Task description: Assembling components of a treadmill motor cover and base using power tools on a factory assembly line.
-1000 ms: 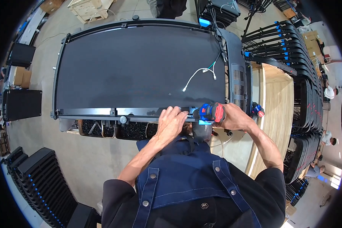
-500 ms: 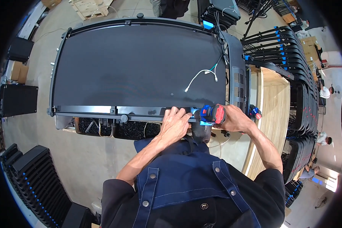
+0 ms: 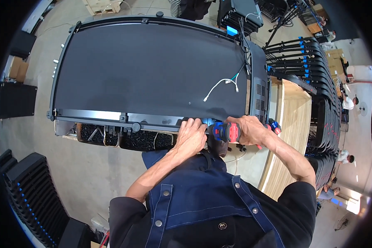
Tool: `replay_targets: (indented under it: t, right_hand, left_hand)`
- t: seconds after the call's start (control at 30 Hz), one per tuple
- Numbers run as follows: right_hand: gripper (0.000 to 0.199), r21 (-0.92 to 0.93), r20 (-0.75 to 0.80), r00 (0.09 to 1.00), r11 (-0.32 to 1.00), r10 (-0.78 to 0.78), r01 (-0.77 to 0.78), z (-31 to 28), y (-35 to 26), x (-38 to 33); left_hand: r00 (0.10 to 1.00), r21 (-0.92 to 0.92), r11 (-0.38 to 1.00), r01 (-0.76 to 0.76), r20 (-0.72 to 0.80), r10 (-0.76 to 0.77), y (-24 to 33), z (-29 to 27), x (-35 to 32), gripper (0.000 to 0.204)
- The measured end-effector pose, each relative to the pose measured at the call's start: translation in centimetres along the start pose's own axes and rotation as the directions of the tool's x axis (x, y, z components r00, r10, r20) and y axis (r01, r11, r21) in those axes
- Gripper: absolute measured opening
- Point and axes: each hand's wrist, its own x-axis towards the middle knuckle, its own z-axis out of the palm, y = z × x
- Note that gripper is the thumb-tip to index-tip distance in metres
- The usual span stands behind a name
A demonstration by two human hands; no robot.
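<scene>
A treadmill deck with a wide black belt lies in front of me. My left hand is closed over its near side rail, fingers curled on the top; anything small under the fingertips is hidden. Just right of those fingers, a blue and red cordless drill points left at the rail, a light glowing near its tip. My right hand is wrapped round the drill's handle. The bit's contact with the rail cannot be made out.
Bins of black screws hang below the near rail. White-ended cables lie on the belt. A second blue and red power tool rests by a wooden crate on the right. Black frames are stacked beyond; more black parts stand at lower left.
The drill and my right hand have shifted slightly right and down, the drill now lying more level. My left hand keeps its place on the rail. The whole view has tilted a little.
</scene>
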Motion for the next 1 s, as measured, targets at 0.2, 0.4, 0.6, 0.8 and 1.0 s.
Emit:
replay_targets:
  t: [0.2,0.4,0.6,0.8,1.0]
  right_hand:
    - [0.072,0.014,-0.057,0.996,0.998,-0.063,0.064,-0.1,0.3,-0.6]
    - [0.067,0.161,-0.048,0.996,0.985,0.074,-0.065,-0.6,0.5,-1.5]
    - [0.064,0.169,-0.114,0.993,0.985,0.034,-0.014,0.6,1.1,-1.6]
    - [0.065,0.142,-0.071,0.995,0.988,0.077,-0.066,0.4,0.5,-1.7]
    - [0.059,-0.089,-0.074,0.992,0.991,-0.104,0.097,-0.9,-0.4,-0.8]
  left_hand:
    - [1.000,-0.028,1.000,0.009,0.021,-0.008,-0.4,-0.3,0.1,0.030]
    - [1.000,-0.074,0.997,-0.012,-0.021,0.011,-0.1,-0.6,0.2,0.029]
    - [1.000,-0.056,0.998,-0.010,0.011,0.010,-0.3,-0.3,0.3,0.033]
    - [1.000,-0.044,0.999,-0.014,0.022,0.015,-0.3,-0.4,0.4,0.033]
    - [1.000,-0.038,0.999,-0.022,0.008,0.023,-0.1,-0.4,0.5,0.031]
